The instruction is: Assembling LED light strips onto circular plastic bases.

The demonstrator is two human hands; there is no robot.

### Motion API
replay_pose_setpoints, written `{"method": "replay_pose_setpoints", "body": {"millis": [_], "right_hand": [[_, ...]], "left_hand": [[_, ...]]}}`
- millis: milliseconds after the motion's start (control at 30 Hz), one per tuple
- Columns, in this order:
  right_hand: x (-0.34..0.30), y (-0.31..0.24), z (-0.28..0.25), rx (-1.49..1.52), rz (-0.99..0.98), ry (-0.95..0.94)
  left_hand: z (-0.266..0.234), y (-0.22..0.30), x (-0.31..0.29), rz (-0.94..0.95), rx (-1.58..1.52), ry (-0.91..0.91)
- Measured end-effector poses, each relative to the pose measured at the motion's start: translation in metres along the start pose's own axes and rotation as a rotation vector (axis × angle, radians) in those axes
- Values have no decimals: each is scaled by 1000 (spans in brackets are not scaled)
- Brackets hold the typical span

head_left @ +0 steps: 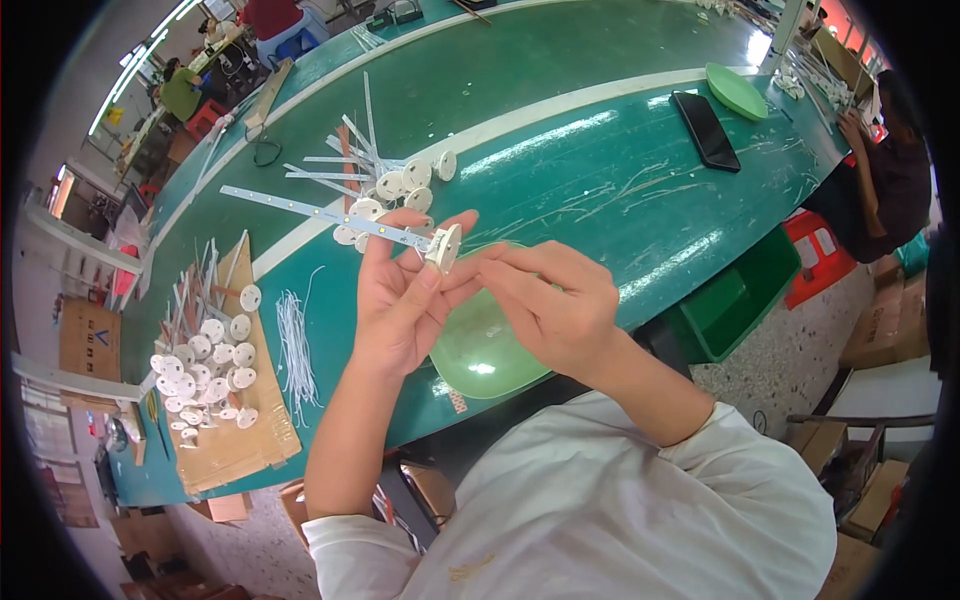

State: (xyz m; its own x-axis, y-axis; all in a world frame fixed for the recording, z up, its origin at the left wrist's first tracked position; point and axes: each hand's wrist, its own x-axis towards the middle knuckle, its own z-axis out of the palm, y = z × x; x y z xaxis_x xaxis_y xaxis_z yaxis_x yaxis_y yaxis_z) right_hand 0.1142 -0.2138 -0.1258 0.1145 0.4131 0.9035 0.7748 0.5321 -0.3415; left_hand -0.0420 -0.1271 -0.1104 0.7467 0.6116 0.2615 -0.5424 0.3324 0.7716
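Observation:
My left hand holds a long thin white strip with small yellow dots, which reaches out to the left over the green table. At the strip's near end sits a round white disc, pinched between my left thumb and the fingertips of my right hand. Both hands hover above a pale green dish at the table's near edge.
A pile of white strips and discs lies just beyond my hands. On the left, cardboard carries several more discs, beside a bundle of white wires. A black phone and a green plate lie far right, near a seated person.

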Motion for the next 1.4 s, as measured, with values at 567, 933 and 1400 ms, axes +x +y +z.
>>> {"method": "replay_pose_setpoints", "body": {"millis": [567,933,1400], "right_hand": [[-7,1,-9,-131,1,46],[-5,-11,-20,-17,108,-128],[3,-14,-13,27,62,-79]], "left_hand": [[4,-3,0,33,62,7],[2,-6,0,4,153,11],[-3,-7,-3,-2,186,-22]]}}
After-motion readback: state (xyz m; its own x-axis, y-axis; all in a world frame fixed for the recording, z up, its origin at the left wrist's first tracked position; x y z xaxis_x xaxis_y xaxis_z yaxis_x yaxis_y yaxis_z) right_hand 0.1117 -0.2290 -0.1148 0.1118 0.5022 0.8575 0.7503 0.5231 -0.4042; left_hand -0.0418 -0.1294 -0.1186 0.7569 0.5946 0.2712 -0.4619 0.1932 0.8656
